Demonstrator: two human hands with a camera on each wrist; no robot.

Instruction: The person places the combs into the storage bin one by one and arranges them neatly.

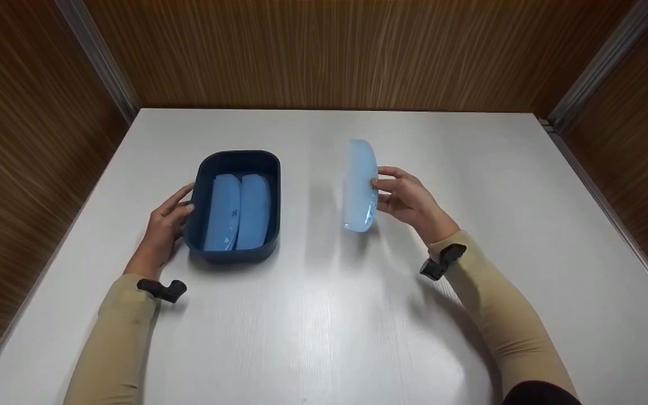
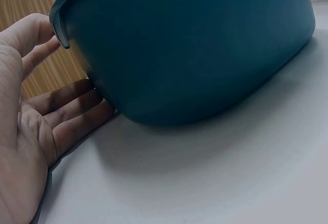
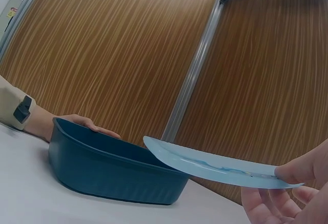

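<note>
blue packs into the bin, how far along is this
Two light blue packs already lie side by side inside the dark blue bin. In hand: the right hand pinches a third pale blue pack by its edge, held above the table and apart from the bin. The left hand rests its fingers against the bin's side. Left to do, likely: getting this third pack in; no other loose packs show.

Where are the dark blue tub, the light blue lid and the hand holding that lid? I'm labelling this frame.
dark blue tub [image 1: 272, 191]: head view, right rim.
light blue lid [image 1: 359, 180]: head view, middle of its face.
right hand [image 1: 408, 197]: head view, back of the hand.
</note>
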